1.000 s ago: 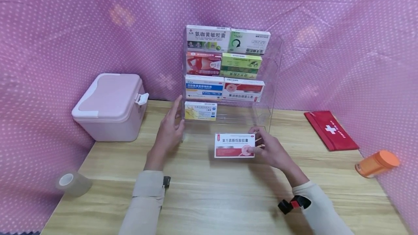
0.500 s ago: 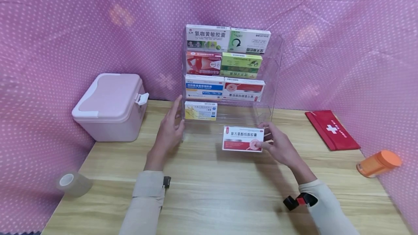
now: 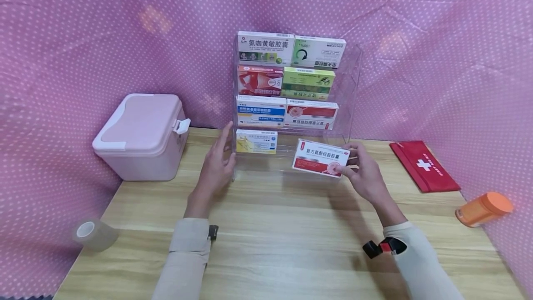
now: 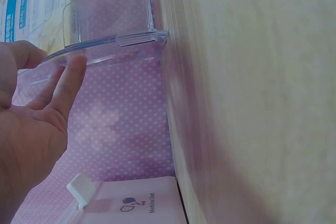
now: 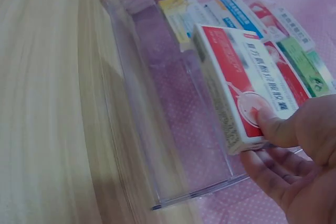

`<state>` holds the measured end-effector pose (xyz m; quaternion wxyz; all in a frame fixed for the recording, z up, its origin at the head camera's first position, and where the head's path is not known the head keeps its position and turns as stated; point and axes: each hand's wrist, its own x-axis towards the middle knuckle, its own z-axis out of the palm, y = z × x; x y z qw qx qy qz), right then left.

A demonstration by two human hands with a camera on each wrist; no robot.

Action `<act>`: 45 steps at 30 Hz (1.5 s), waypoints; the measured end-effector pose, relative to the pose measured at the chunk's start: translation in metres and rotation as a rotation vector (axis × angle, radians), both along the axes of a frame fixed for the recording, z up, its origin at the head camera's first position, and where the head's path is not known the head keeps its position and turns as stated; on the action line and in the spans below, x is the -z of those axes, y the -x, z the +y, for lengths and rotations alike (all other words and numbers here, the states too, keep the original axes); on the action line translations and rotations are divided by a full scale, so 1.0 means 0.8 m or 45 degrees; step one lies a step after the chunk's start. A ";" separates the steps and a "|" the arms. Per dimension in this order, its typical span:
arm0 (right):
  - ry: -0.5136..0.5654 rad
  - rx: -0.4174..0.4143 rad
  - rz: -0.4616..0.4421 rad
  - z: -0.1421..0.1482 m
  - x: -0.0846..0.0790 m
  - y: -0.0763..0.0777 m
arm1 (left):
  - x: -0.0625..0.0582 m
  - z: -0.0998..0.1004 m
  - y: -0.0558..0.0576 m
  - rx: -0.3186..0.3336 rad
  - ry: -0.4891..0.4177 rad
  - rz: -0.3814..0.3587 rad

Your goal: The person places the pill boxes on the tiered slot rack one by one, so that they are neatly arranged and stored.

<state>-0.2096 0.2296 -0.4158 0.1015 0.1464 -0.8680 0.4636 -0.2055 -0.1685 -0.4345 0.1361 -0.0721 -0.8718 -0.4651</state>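
Observation:
In the head view, my right hand [image 3: 365, 172] pinches a white and red medicine box [image 3: 320, 157] by its right end. The thumb lies on its printed front, with fingers behind. The box tilts slightly, just in front of the bottom tier of a clear acrylic display rack [image 3: 291, 163]. A yellow and white medicine box [image 3: 256, 142] stands at that tier's left end. My left hand [image 3: 212, 165] rests against the rack's left side with its fingers extended. In the left wrist view, fingertips [image 4: 77, 66] touch the clear side panel.
Several medicine boxes, including a blue and white box [image 3: 261, 112], fill the upper tiers. A pink medicine chest [image 3: 141, 138] stands left, with a tape roll [image 3: 95, 235] nearer. At right lie a red first aid pouch [image 3: 424, 165] and an orange bottle [image 3: 484, 209].
My right hand has carried the white and red medicine box forward and rightward, closer to the rack's bottom tier, and the box has tilted. My left hand has stayed at the rack's side.

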 end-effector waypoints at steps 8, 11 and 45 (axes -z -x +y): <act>0.098 0.128 0.129 -0.007 -0.004 0.012 | 0.000 0.001 0.001 0.005 -0.011 -0.010; 0.117 0.133 0.158 -0.009 -0.009 0.016 | 0.000 0.001 0.000 0.007 -0.014 -0.020; 0.095 0.218 0.534 -0.022 -0.027 0.038 | -0.001 0.001 -0.002 -0.004 0.005 -0.020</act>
